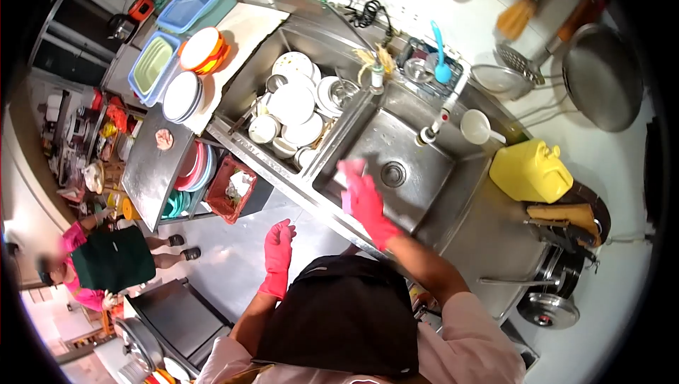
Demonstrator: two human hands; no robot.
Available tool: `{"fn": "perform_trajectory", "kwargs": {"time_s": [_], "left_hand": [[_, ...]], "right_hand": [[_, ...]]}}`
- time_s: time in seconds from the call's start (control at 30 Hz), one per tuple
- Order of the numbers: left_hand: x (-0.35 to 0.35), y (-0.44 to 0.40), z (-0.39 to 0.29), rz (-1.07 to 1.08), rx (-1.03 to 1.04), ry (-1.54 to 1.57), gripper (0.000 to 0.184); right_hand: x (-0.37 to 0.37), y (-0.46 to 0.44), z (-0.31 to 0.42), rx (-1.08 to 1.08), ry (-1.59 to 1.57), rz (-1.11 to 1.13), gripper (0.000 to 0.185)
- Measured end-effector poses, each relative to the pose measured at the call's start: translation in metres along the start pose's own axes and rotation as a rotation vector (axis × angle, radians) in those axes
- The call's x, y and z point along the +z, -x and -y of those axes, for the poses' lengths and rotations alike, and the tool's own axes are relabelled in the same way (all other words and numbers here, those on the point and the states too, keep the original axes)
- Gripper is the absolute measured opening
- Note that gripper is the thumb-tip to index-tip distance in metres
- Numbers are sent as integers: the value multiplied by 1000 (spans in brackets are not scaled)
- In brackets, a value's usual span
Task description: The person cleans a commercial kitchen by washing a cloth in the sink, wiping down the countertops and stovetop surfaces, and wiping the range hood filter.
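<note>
My right hand point(366, 207), in a pink rubber glove, reaches over the front left corner of the right sink basin point(417, 136). Its fingers are closed on a small lilac piece point(346, 201) that looks like a sponge, mostly covered by the glove. My left hand point(278, 249), gloved alike, hangs above the floor in front of the counter. Its fingers are loosely bent with nothing visible in them. White plates point(291, 104) and bowls point(264, 129) are heaped in the left basin, with a metal strainer or bowl point(344, 92) among them.
A tap point(428, 133) reaches over the right basin. Beside it are a white dipper point(476, 127) and a yellow jerrycan point(532, 172). Stacked bowls point(182, 95) stand at left, above a red basket point(232, 189). Another person point(88, 264) stands far left.
</note>
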State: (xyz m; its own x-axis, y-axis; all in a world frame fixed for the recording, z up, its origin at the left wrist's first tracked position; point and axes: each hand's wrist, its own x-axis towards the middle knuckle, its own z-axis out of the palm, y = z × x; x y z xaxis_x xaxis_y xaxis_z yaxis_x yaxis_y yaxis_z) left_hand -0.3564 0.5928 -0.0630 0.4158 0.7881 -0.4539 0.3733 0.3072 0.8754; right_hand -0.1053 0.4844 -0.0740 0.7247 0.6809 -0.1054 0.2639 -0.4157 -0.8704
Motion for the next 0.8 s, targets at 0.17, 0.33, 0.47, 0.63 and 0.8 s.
{"fn": "perform_trajectory", "kwargs": {"time_s": [0.17,0.33,0.47,0.63,0.8], "left_hand": [[-13,7,14,-50,-20,65,34],[-29,19,25,-144,-43,133,33],[-50,38,37,-263,-65,145,32],[-61,61,48,-311,-110,139,31],[-40,42,49,-232,-53,199,31]], "right_hand": [[62,55,15,-459,346,250,31],[155,-12,7,-565,741,478,25],[135,-103,-7,-360,465,287,27],[17,-208,-2,198,-636,-70,35],[-7,-179,-128,471,-752,-393,23]]}}
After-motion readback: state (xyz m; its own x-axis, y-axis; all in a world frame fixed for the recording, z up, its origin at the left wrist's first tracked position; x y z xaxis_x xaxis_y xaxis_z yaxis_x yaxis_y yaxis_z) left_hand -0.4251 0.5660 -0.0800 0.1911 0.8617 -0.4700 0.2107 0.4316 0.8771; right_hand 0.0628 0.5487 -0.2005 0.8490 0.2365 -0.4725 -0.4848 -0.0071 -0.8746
